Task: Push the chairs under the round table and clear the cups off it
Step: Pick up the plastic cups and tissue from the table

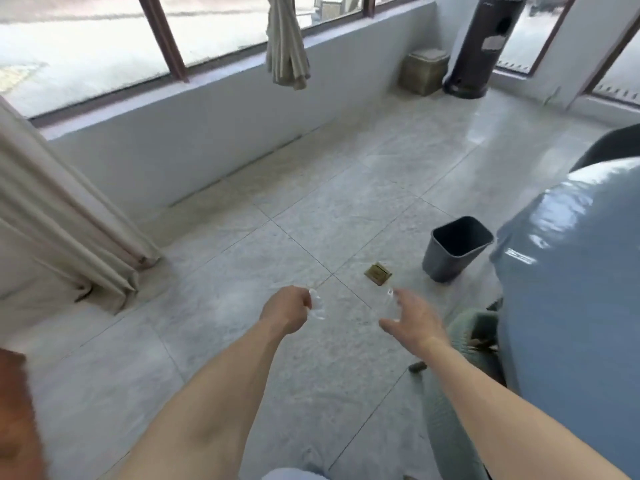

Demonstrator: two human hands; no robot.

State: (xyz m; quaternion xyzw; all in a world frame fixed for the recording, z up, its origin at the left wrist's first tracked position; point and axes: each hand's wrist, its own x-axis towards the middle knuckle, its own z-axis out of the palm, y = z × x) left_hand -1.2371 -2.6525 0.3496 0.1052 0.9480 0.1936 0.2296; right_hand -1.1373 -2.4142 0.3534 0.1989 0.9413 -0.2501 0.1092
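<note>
A: What do the hands hold?

B: The left hand curls round a clear plastic cup; the right hand has its fingers loosely spread round another clear cup, blurred.

A: And around the grey plastic waste bin?

B: Nearer than it, a green chair; right of it, the round table's glossy blue cloth; left, a brass floor socket. Far beyond, a dark cylindrical heater.
</note>
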